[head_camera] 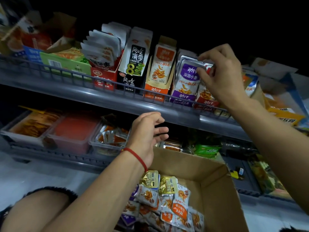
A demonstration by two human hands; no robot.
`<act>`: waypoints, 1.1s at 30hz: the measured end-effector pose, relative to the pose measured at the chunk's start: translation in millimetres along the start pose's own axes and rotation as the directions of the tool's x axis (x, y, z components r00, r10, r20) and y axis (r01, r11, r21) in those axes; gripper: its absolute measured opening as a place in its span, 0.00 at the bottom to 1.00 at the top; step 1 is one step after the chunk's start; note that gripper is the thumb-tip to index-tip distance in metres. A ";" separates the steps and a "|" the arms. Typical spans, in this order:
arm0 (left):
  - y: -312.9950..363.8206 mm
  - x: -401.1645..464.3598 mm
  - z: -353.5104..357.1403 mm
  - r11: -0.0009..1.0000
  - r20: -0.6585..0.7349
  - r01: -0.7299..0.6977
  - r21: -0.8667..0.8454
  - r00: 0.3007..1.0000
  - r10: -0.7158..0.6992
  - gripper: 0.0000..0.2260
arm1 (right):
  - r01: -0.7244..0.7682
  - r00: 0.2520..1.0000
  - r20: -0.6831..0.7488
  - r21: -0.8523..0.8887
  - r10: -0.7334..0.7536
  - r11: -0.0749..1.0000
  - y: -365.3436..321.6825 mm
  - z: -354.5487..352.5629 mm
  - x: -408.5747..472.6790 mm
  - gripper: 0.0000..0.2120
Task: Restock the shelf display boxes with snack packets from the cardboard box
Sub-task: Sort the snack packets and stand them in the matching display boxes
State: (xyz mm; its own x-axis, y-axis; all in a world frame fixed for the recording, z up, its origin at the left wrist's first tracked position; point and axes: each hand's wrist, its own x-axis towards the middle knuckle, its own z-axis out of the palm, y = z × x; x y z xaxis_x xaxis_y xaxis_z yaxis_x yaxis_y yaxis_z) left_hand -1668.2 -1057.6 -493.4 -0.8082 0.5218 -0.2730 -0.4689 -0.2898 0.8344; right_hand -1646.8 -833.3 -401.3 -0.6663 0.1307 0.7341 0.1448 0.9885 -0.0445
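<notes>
The right hand [220, 72] is reaching over the upper shelf's wire rail [100, 82], pinching a red-and-white snack packet [209, 68] at the top of the red display box [206, 101], tight beside the purple display box [184, 91]. The left hand [147, 136] is hovering with fingers loose and holding nothing, above the cardboard box [215, 186] of loose packets [173, 203].

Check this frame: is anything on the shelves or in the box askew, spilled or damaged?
Only mild disorder. The silver-white packets in the red display box fan out leaning left instead of standing upright. Packets in the brown cardboard box lie jumbled. No visible spill or damage. The right hand pinches a red-and-silver packet.
</notes>
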 end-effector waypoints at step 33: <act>-194.4 62.0 -102.0 -0.547 0.055 -0.440 0.712 0.812 -0.581 0.29 | 0.015 0.672 0.718 0.234 -0.183 0.972 -7.4 8.4 -225.1 0.11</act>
State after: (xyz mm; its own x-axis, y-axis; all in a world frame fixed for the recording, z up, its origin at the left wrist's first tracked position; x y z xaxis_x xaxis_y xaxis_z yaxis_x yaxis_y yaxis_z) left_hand -1663.5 -1050.8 -721.4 -0.3642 0.6363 -0.6800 0.8659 0.5001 0.0042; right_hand -1504.0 -869.3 -572.0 -0.9992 -0.0385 0.0147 -0.0406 0.9808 -0.1908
